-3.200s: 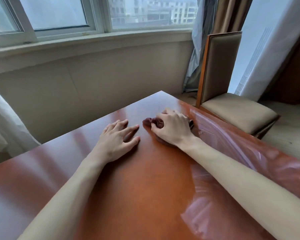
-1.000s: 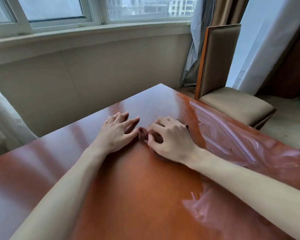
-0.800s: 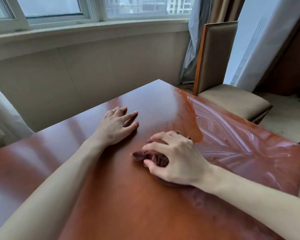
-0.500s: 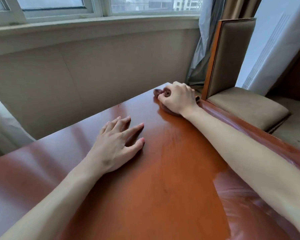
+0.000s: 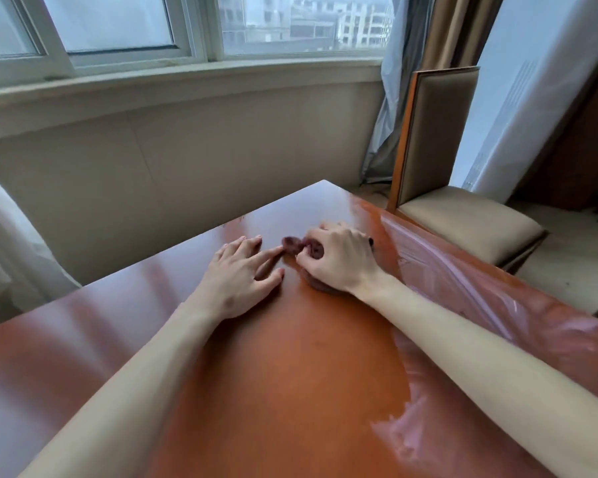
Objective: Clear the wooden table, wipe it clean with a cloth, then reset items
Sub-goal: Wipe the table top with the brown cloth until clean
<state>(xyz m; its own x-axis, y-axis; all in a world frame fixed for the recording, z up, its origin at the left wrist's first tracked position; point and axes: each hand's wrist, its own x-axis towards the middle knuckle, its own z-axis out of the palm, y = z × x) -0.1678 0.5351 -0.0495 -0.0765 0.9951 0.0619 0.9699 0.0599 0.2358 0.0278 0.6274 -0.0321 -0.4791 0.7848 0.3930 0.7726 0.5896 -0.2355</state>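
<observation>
Wiping is the step I judge to be in hand: my right hand is bunched around a dark maroon cloth, fingers curled over it and pressing it down on the wooden counter. The cloth sits toward the far corner of the counter, mostly hidden beneath the palm, with a crumpled end poking out on the left. My left hand lies flat just beside it, fingers straight and spread, holding nothing; its index fingertip appears to touch the cloth's exposed end, though I can't be sure of contact.

No items show on the visible part of the counter, so clearing looks done. A wet, streaky sheen covers the right side of the counter, while the middle and left read drier. A padded chair stands off the far right edge, under the window.

Next, I'd say the cloth needs dragging across the middle and left, with steady downward pressure. Resetting waits until then.
</observation>
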